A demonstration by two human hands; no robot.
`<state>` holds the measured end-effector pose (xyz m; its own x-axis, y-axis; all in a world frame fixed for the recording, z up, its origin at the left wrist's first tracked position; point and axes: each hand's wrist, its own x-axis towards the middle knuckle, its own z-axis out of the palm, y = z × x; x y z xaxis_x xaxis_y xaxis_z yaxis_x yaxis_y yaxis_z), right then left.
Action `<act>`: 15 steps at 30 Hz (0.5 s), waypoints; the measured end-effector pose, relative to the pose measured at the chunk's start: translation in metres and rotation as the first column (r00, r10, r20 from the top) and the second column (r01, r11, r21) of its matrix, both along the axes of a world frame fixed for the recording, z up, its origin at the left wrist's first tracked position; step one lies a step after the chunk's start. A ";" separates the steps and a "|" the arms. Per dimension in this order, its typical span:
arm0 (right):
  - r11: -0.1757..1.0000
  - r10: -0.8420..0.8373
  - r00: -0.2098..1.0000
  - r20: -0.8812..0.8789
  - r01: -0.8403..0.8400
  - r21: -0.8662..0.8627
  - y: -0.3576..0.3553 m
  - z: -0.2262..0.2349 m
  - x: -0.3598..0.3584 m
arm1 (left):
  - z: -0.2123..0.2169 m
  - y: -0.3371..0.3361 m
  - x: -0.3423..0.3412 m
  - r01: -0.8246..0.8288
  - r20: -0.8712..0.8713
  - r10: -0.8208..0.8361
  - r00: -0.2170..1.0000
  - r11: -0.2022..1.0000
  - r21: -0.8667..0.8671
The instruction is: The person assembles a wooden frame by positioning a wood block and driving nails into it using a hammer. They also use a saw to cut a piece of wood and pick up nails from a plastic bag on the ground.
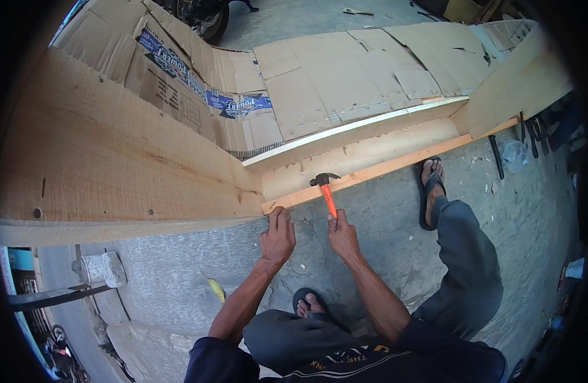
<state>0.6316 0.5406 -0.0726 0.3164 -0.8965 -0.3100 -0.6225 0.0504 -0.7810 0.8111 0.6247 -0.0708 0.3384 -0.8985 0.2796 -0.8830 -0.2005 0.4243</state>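
The right hand (342,236) is closed around the orange handle of a claw hammer (326,188), whose dark head sits right at the thin orange-toned wooden strip (396,165) running along the bottom edge of the pale plank frame (358,153) — a grip low on the handle, suited to swinging. The left hand (278,236) presses its fingers on the strip's near end, apparently steadying it against the frame. Flattened cardboard (319,83) lies inside the frame, over the concrete floor (179,268).
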 end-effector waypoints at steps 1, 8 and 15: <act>1.000 -0.016 1.000 -0.006 0.016 0.006 0.001 0.004 0.000 | 0.000 0.001 0.003 -0.081 -0.023 0.078 0.997 0.978 -0.194; 0.996 -0.087 0.993 0.080 0.089 -0.018 0.016 -0.011 0.015 | -0.040 -0.012 0.021 -0.243 -0.049 0.244 0.968 0.970 0.026; 0.997 0.021 0.973 0.228 -0.036 0.062 0.059 0.020 0.032 | -0.025 -0.019 0.026 -0.190 0.148 0.174 0.974 0.977 0.101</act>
<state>0.6638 0.5992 -0.0529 0.4102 -0.8664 -0.2847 -0.4310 0.0909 -0.8978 0.8376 0.6061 -0.0955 0.4649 -0.8538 0.2343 -0.8753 -0.4033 0.2669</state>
